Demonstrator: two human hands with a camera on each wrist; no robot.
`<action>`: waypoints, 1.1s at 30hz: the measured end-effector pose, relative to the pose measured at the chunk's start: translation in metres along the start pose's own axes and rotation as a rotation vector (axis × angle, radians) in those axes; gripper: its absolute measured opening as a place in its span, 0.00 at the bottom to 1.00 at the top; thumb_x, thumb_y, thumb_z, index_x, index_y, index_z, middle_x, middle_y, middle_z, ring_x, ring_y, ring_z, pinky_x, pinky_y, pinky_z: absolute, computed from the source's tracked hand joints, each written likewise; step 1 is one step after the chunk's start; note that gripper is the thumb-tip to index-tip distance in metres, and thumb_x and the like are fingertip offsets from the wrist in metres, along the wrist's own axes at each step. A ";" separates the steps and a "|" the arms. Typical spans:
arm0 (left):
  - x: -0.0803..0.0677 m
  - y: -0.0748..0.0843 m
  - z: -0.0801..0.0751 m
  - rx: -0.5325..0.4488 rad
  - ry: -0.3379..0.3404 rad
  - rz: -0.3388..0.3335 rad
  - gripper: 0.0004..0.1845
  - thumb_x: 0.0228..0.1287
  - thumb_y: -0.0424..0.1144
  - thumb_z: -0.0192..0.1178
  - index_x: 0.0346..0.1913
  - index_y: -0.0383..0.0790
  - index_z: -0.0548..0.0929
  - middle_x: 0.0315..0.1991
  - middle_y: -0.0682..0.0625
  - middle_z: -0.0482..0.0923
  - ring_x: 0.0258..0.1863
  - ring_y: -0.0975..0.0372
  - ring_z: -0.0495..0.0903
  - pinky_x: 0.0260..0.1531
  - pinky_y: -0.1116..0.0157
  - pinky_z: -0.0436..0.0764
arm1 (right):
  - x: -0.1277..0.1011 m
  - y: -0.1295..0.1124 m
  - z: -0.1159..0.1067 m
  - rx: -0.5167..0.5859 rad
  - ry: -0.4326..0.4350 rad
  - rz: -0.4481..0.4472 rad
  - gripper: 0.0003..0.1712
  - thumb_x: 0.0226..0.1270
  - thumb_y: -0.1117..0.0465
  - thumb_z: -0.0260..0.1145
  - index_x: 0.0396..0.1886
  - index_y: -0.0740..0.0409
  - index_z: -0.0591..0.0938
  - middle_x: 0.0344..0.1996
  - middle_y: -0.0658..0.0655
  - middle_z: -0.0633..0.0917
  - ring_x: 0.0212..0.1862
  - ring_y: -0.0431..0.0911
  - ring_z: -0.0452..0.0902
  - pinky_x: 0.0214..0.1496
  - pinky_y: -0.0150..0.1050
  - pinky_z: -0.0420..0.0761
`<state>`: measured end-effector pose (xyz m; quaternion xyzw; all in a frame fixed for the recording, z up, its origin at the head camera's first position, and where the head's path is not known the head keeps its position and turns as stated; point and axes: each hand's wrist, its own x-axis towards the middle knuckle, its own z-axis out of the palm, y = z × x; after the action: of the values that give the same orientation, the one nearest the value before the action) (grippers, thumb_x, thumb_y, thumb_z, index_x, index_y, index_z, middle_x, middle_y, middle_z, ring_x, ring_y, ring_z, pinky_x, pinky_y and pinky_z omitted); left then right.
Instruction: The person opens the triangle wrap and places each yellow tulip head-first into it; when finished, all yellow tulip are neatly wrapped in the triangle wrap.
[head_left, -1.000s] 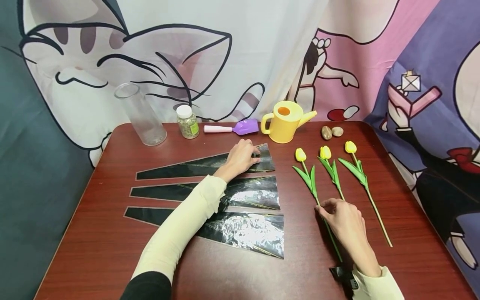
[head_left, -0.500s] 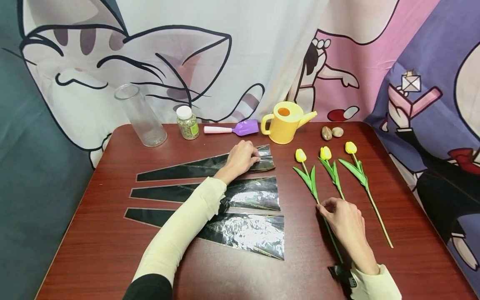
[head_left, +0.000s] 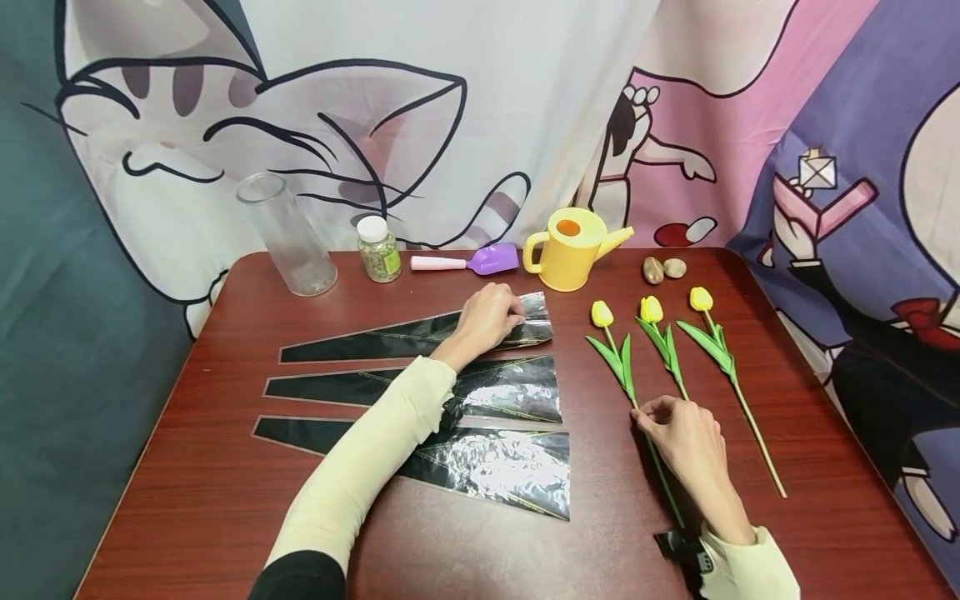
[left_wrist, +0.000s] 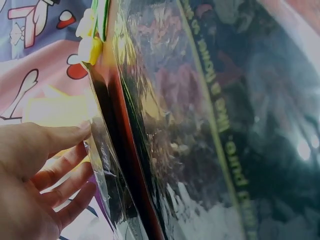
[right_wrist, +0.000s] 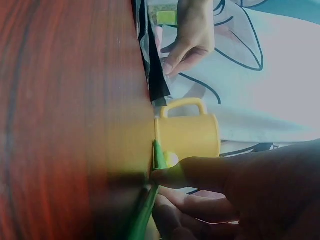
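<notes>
1. Left hand [head_left: 486, 319], centre frame: fingers loosely curled, pinching the wide end of the top wrapping sleeve [head_left: 420, 335].
2. Right hand [head_left: 686, 437], lower right: fingertips apparently pinch the leftmost tulip [head_left: 621, 367] stem.

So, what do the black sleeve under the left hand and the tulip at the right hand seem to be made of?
The black sleeve looks like thin glossy plastic film: it crinkles and throws bright glare where the left hand pinches its wide end. The tulip at the right hand is probably artificial, perhaps foam or plastic: matte, evenly coloured petals and stiff leaves.
</notes>
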<state>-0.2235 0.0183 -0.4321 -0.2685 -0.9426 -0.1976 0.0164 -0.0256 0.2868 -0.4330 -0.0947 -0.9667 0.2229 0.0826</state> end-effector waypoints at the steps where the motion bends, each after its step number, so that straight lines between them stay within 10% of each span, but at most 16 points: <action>1: 0.000 0.000 0.000 -0.001 0.001 0.002 0.02 0.62 0.43 0.68 0.34 0.53 0.90 0.37 0.56 0.79 0.43 0.59 0.76 0.42 0.60 0.77 | 0.000 0.001 0.001 0.006 0.015 -0.012 0.07 0.56 0.56 0.75 0.26 0.53 0.87 0.21 0.48 0.85 0.26 0.52 0.81 0.25 0.50 0.74; 11: -0.003 0.000 -0.002 -0.020 0.008 0.002 0.03 0.62 0.43 0.68 0.34 0.53 0.91 0.36 0.56 0.78 0.42 0.60 0.75 0.41 0.61 0.77 | 0.001 0.002 0.003 0.097 0.200 -0.036 0.05 0.54 0.59 0.73 0.23 0.52 0.87 0.13 0.45 0.81 0.20 0.45 0.78 0.29 0.45 0.71; 33: -0.004 0.004 -0.006 -0.010 0.002 -0.008 0.03 0.63 0.44 0.68 0.35 0.54 0.91 0.37 0.57 0.78 0.42 0.61 0.75 0.41 0.61 0.77 | 0.004 -0.003 0.000 0.134 0.236 -0.026 0.03 0.55 0.58 0.72 0.24 0.50 0.87 0.13 0.44 0.80 0.19 0.38 0.75 0.28 0.34 0.66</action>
<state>-0.2188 0.0172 -0.4260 -0.2647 -0.9427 -0.2026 0.0153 -0.0295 0.2851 -0.4316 -0.1018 -0.9344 0.2734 0.2046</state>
